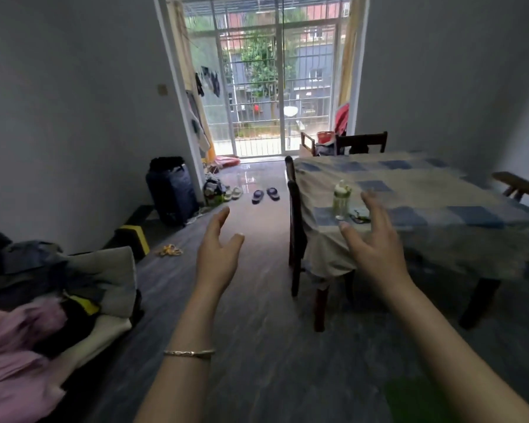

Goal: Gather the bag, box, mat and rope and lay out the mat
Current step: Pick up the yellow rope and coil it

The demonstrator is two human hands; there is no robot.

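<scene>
The person's 2 hands reach forward over the grey floor [257, 346], apart from each other and holding nothing. The left hand [219, 254] has straight fingers with the thumb spread, and a thin bracelet [190, 353] circles its wrist. The right hand [374, 248] is spread wide in front of the near left corner of the table [440, 190], not touching it.

The dark blue bag [171, 190] stands upright at the left edge of the floor, against the wall beside the door frame. The black and yellow box [134, 238] sits nearer along the same wall. The yellowish rope [170, 250] lies in a loose tangle on the floor just beside the box. A flat dark thing [141, 210] lies between box and bag; whether it is the mat cannot be told.

A checked blue and cream cloth covers the table. Near its near left corner stands a green bottle [341, 199], with a small dark object [360, 218] just beside it. A dark chair [295, 227] is pushed in at the table's left edge. 2 dark slippers [265, 195] lie further down the floor, towards the glass door [257, 87]. A heap of clothes [43, 300] fills the near left corner.
</scene>
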